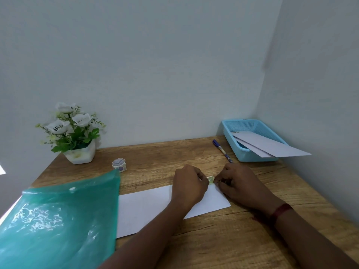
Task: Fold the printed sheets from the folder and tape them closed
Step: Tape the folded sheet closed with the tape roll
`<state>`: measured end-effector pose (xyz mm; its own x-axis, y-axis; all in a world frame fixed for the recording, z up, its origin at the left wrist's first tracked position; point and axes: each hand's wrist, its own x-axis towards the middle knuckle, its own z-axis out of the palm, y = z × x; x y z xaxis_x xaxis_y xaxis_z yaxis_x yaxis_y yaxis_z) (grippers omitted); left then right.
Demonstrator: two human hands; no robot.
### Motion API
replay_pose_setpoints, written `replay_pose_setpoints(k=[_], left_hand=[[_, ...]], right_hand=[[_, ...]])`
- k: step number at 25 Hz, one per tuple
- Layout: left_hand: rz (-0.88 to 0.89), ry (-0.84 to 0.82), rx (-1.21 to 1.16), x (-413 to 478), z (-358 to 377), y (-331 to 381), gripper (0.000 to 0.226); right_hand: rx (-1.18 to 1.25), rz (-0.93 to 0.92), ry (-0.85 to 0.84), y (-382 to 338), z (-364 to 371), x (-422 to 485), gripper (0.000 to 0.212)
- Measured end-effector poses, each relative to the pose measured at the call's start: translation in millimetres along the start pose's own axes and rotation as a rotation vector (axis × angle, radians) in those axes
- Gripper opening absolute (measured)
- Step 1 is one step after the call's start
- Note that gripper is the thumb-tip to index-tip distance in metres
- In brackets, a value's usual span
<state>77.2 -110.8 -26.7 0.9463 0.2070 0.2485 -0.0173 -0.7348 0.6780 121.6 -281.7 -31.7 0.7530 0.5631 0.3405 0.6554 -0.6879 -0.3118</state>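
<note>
Looking down, we see the left hand [189, 184] and right hand [238, 183] pinching a small tape piece [211, 179] at the far edge of the folded sheet [147, 206] on the surface [213, 239]. Their curled fingers hide the tips, and the green folder [58, 220] covers the sheet's left end.

Desk corner of a small office or home study. A wood-grain worktop [194, 152] fits into the angle of two plain pale walls [155, 65]. It carries stationery: a pen [222, 150], a tape roll [118, 165], a green plastic folder [58, 220] and a blue mesh basket [231, 140] of folded sheets [272, 147]. A pot of white flowers [79, 155] stands at the back.
</note>
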Motion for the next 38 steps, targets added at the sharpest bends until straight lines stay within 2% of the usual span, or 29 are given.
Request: replay_pose_setpoints(k=[15, 22, 26, 32, 38], left_hand=[[-0.025, 0.033, -0.016, 2, 2, -3, 0.006], [0.004, -0.016, -0.017, 0, 2, -4, 0.015], [0.044, -0.067, -0.018, 1, -2, -6, 0.007], [0.068, -0.140, -0.002, 4, -4, -8, 0.016], [0.087, -0.176, 0.021, 7, -7, -8, 0.022]], right_hand=[[-0.070, -0.036, -0.070, -6, -11, -4, 0.028], [-0.099, -0.047, -0.094, -9, -14, -4, 0.032], [-0.097, -0.049, -0.083, -10, -15, -5, 0.029], [-0.054, -0.038, -0.068, -6, -12, -5, 0.026], [0.082, 0.054, 0.008, -6, -6, 0, 0.016]])
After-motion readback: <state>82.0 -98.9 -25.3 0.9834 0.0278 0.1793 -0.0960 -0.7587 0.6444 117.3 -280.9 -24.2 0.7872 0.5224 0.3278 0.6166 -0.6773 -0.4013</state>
